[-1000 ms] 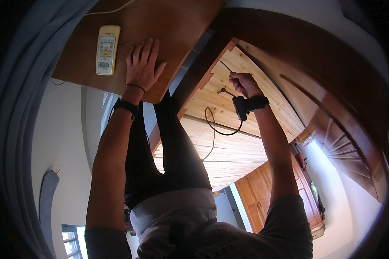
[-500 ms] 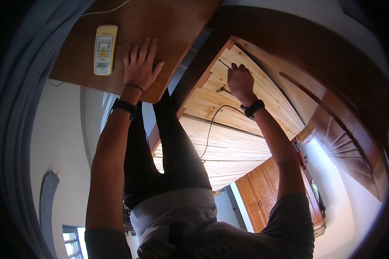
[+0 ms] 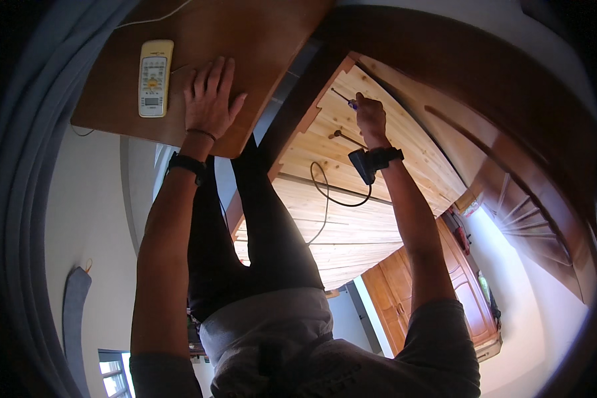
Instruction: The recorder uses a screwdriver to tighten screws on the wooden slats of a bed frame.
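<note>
My left hand (image 3: 209, 99) lies flat on a brown tabletop (image 3: 265, 40), fingers stretched out. Just left of it rests a yellowed remote control (image 3: 154, 79) with a small display. Over the pale wooden boards (image 3: 404, 139) at the right, my right hand (image 3: 370, 116) is closed around a screwdriver (image 3: 350, 102). Part of its blue handle shows in the fist, and its thin dark shaft points up and left toward the dark bed-like frame. Below this hand, a dark rod (image 3: 350, 138) with a thicker end lies on the boards, partly hidden by my wrist.
A black box (image 3: 362, 164) at my right wrist trails a looping black cable (image 3: 341, 203) over the boards. The dark wooden frame (image 3: 302, 106) edges the boards, with a curved rail (image 3: 504, 166) at the right. A blue-grey curtain (image 3: 30, 199) hangs at the left.
My right hand has turned, bringing the screwdriver's blue handle and the wrist box into view. The cable has swung into a wider loop. My left hand stays flat on the tabletop.
</note>
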`<state>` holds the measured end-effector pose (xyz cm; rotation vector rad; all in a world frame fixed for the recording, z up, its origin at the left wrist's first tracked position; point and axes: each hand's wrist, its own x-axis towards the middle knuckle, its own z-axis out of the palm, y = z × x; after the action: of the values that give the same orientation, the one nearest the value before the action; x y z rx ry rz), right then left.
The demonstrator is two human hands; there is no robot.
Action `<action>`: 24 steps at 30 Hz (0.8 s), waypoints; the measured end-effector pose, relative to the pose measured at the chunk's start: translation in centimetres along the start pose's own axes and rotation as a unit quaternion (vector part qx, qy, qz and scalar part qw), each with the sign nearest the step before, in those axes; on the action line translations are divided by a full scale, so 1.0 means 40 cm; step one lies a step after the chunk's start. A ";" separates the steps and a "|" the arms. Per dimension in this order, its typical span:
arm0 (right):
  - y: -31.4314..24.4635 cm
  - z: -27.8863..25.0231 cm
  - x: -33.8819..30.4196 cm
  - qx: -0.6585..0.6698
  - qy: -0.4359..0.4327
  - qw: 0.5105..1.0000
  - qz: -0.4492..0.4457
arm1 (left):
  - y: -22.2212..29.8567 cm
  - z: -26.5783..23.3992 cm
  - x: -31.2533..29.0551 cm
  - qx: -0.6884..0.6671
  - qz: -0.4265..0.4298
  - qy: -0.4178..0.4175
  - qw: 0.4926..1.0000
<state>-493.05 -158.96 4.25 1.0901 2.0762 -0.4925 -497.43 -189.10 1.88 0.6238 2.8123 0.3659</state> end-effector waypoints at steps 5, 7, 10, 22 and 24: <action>-0.016 0.017 -0.047 -0.210 0.130 0.942 -0.229 | -0.009 0.000 -0.005 0.006 -0.001 0.010 1.000; -0.043 0.013 -0.080 -0.245 0.144 0.918 -0.276 | -0.010 0.001 -0.007 0.006 0.000 0.012 1.000; -0.022 0.014 -0.082 -0.219 0.172 0.886 -0.370 | -0.007 0.002 -0.004 0.004 0.002 0.014 1.000; -0.013 0.020 -0.087 -0.236 0.129 0.939 -0.213 | -0.015 -0.005 -0.008 0.015 0.005 0.016 1.000; 0.063 0.017 -0.018 -0.173 0.041 0.966 -0.188 | 0.003 -0.003 0.005 0.011 0.007 0.012 1.000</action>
<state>-490.42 -158.35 4.36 0.5234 2.3441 -0.2498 -497.62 -188.94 1.99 0.6496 2.8397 0.3480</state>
